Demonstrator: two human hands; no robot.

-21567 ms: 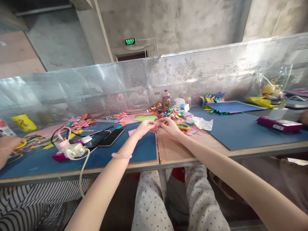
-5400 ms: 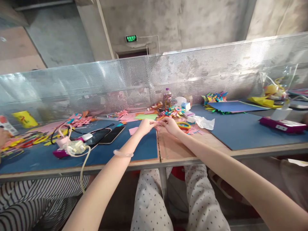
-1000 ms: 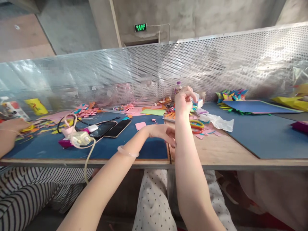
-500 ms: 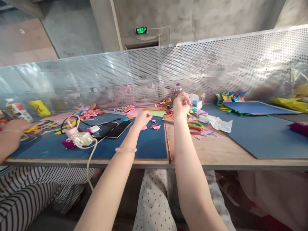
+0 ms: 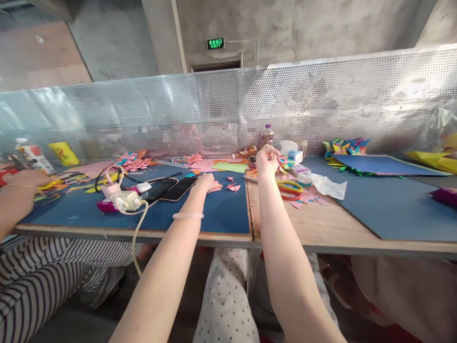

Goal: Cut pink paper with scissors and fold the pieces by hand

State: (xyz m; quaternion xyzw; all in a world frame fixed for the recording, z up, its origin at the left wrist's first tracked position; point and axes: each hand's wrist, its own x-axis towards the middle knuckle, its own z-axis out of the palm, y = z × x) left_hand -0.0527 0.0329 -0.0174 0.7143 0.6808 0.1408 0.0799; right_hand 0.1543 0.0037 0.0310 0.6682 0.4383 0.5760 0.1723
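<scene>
Down at the blue mat, my left hand has its fingers drawn together at a small pink paper piece. Two more folded pink paper pieces lie just right of it. My right hand is raised above the table with its fingers curled into a pinch. Whatever it may hold is too small to make out. Below and right of that hand rest scissors with yellow and orange handles. A black phone lies left of my left hand.
Light green paper lies behind my hands, near a purple-capped bottle. White tissue and a blue sheet are to the right. A charger with cables sits left; beyond it is another person's hand.
My left hand has moved down and slightly left onto the pink paper piece. My right hand has dropped slightly, still pinched. The view has shifted a little.
</scene>
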